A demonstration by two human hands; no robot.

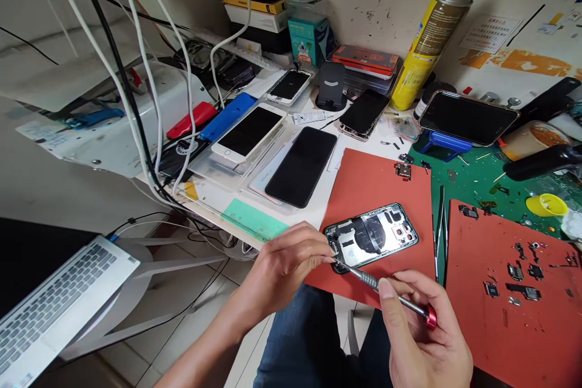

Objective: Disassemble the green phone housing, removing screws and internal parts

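An opened phone housing [354, 237] lies at a slant on the near part of a red mat [368, 179], its silver inside and a round black coil facing up. My right hand [421, 327] is closed round a small grey screwdriver [370, 280] with a red end cap. The driver's tip points left to the housing's lower left corner. There my left hand [295, 257] pinches thumb and fingers together, close against the tip and the housing's edge; what sits between the fingertips is hidden.
Tweezers [440, 233] lie between the mats. A second red mat [477, 333] bears several small phone parts. A black phone [302, 167] and a white phone [250, 132] lie left. A yellow spray can [422, 42] leans at the back. White cables [145, 60] hang left, above a laptop [68, 297].
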